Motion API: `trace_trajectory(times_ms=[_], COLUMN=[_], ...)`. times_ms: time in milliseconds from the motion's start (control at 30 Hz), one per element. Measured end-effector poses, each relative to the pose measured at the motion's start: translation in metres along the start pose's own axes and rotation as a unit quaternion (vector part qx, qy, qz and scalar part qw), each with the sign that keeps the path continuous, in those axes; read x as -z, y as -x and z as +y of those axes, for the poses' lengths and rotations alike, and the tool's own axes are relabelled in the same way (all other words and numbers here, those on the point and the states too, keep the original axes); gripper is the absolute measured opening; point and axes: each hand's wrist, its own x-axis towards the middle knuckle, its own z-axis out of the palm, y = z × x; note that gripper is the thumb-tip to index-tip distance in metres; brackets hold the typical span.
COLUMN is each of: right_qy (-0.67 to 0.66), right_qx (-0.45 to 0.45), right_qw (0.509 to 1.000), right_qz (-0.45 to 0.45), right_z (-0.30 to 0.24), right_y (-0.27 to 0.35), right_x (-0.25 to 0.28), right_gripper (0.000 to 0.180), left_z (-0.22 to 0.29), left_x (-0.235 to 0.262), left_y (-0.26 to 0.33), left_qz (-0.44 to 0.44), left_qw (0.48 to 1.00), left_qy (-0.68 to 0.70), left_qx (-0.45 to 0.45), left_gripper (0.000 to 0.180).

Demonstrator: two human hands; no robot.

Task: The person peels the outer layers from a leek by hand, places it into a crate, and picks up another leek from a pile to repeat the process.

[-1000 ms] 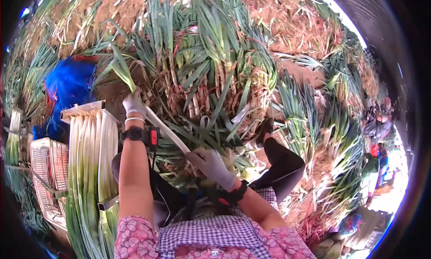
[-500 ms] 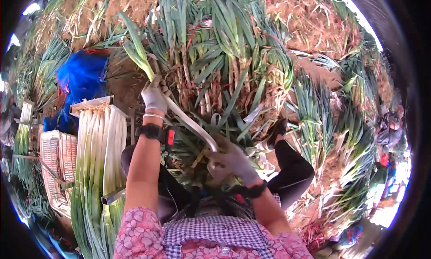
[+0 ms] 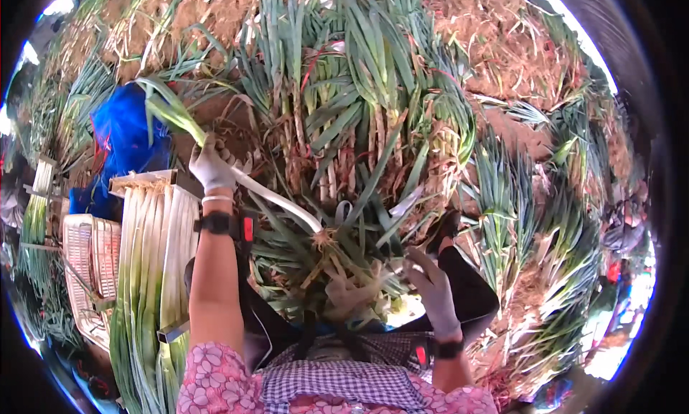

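Note:
My left hand point(image 3: 212, 166), in a pale glove, is closed around a long green onion point(image 3: 276, 196) partway up its stalk. The green leaves point up and left; the white end with its roots slants down right over loose leaves. My right hand point(image 3: 436, 292), also gloved, hangs apart from the onion above my right leg. Its fingers are stretched out with nothing visible in them. To the left, a stack of cleaned green onions point(image 3: 142, 249) lies in a metal rack point(image 3: 188, 184), roots at the far end.
Bundles of unpeeled green onions point(image 3: 294, 77) stand ahead of me, some tied with red string. More lie on the right point(image 3: 502, 184). A plastic basket point(image 3: 91, 252) and blue netting point(image 3: 129, 130) are at the left. Peeled scraps point(image 3: 352, 288) pile between my legs.
My left hand has carried the green onion left and slightly down. My right hand has come off its root end, moved right, and opened.

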Motion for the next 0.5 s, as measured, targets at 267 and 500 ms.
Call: trace_trajectory(times_ms=[267,500], right_qy=[0.118,0.290], right_qx=[0.180,-0.011], right_qw=[0.976,0.945], right_qz=[-0.047,0.148], right_z=[0.140,0.144], right_y=[-0.279,-0.361], right_x=[-0.008,0.000], right_gripper=[0.049,0.060], left_z=[0.030,0.055], left_x=[-0.003,0.010], left_y=[0.028,0.052], left_qz=[-0.207,-0.178], left_qw=[0.970,0.981], left_qy=[0.104,-0.003], left_qx=[0.076,0.072], left_gripper=[0.027,0.026])
